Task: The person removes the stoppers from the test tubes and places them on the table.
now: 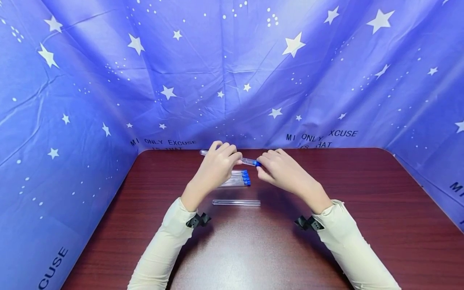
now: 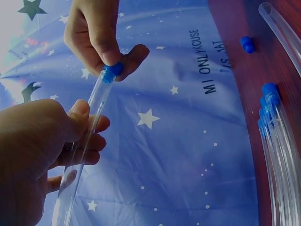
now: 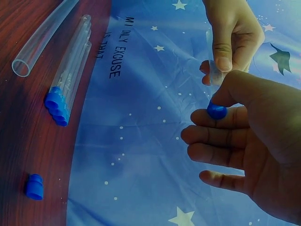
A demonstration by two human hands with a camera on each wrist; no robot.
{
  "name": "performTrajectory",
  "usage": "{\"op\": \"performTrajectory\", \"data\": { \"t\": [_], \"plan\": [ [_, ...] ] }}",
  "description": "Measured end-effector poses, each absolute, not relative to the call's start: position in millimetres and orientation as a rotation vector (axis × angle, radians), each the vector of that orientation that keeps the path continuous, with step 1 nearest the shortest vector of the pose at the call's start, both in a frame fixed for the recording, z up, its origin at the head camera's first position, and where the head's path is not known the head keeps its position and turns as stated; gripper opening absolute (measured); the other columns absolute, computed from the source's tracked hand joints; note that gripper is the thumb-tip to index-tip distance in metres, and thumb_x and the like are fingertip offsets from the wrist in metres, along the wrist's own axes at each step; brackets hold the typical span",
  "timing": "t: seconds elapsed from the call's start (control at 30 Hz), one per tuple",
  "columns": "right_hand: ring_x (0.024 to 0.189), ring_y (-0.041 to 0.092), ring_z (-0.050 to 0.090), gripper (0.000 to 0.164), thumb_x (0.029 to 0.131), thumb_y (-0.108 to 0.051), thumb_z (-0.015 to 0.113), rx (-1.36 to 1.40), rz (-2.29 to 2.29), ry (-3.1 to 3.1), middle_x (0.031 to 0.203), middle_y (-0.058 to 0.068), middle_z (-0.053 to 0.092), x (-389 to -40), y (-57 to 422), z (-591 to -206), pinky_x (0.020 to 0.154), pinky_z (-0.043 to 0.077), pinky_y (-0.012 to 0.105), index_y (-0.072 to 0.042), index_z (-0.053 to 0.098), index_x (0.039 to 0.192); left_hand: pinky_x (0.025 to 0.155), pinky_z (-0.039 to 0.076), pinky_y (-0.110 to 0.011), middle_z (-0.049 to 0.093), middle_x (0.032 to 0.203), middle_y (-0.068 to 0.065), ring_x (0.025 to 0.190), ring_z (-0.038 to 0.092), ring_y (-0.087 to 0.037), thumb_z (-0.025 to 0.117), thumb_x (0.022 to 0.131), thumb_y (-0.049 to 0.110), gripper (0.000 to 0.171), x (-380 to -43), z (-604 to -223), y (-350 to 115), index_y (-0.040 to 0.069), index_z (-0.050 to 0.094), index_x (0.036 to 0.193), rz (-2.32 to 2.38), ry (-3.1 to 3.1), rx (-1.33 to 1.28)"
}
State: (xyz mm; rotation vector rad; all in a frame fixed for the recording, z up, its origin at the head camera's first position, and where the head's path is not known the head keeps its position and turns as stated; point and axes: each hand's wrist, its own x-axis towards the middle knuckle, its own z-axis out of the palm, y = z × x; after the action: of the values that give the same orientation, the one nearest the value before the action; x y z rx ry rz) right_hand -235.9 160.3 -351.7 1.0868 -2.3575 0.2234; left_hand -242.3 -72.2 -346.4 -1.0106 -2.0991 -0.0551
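A clear tube (image 2: 77, 165) is held above the table (image 1: 362, 193), gripped by the left hand's (image 1: 219, 165) thumb and fingers, while the right hand (image 1: 280, 167) pinches the blue cap (image 2: 113, 70) at its end. Uneven force from the right hand could tilt the cap, and too light a left-hand grip could let the smooth tube slip. Below the left hand lie capped tubes (image 1: 235, 178), with an uncapped tube (image 1: 236, 203) nearer the wearer; a loose cap (image 2: 247, 44) lies below the right hand.
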Motion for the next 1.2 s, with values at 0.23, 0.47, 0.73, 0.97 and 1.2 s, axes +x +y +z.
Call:
{"op": "performTrajectory", "data": {
  "t": [0.23, 0.47, 0.73, 0.97, 1.2],
  "plan": [
    [0.071, 0.023, 0.054, 0.010, 0.090, -0.016, 0.062, 1.102, 0.277, -2.438, 0.071, 0.001, 0.053, -234.7, 161.3, -349.4, 0.079, 0.049, 0.043, -0.007, 0.064, 0.087, 0.088, 0.047, -0.037, 0.062, 0.084, -0.001, 0.081, 0.060, -0.019, 0.067, 0.098, 0.016, 0.011, -241.9, -346.3, -71.7, 0.011, 0.073, 0.089, -0.079, -2.088, -1.028],
    [0.070, 0.022, 0.054, 0.012, 0.092, -0.017, 0.060, 1.095, 0.288, -2.460, 0.071, 0.001, 0.054, -237.1, 161.8, -348.3, 0.076, 0.049, 0.042, -0.006, 0.065, 0.089, 0.087, 0.047, -0.037, 0.063, 0.085, -0.001, 0.081, 0.061, -0.020, 0.068, 0.097, 0.016, 0.010, -243.6, -346.5, -71.5, 0.010, 0.073, 0.090, -0.091, -2.075, -1.031],
    [0.068, 0.021, 0.053, 0.011, 0.091, -0.015, 0.060, 1.113, 0.298, -2.469, 0.070, 0.000, 0.053, -236.4, 162.7, -347.0, 0.073, 0.048, 0.042, -0.007, 0.065, 0.089, 0.087, 0.047, -0.036, 0.063, 0.085, 0.000, 0.082, 0.061, -0.019, 0.072, 0.094, 0.018, 0.009, -243.9, -347.5, -71.6, 0.011, 0.073, 0.090, -0.089, -2.081, -1.032],
    [0.066, 0.020, 0.052, 0.010, 0.090, -0.014, 0.060, 1.117, 0.307, -2.470, 0.069, 0.000, 0.053, -236.8, 162.2, -347.3, 0.071, 0.049, 0.041, -0.006, 0.066, 0.088, 0.087, 0.047, -0.036, 0.063, 0.085, 0.000, 0.082, 0.061, -0.019, 0.071, 0.094, 0.019, 0.009, -243.4, -347.1, -71.3, 0.011, 0.073, 0.090, -0.089, -2.085, -1.035],
    [0.066, 0.020, 0.052, 0.011, 0.091, -0.016, 0.060, 1.114, 0.301, -2.497, 0.068, -0.001, 0.052, -236.5, 161.7, -347.1, 0.072, 0.049, 0.042, -0.007, 0.065, 0.086, 0.087, 0.047, -0.036, 0.063, 0.087, 0.000, 0.083, 0.061, -0.019, 0.072, 0.094, 0.018, 0.007, -243.8, -347.4, -71.7, 0.011, 0.073, 0.091, -0.084, -2.083, -1.040]
  ]
}}
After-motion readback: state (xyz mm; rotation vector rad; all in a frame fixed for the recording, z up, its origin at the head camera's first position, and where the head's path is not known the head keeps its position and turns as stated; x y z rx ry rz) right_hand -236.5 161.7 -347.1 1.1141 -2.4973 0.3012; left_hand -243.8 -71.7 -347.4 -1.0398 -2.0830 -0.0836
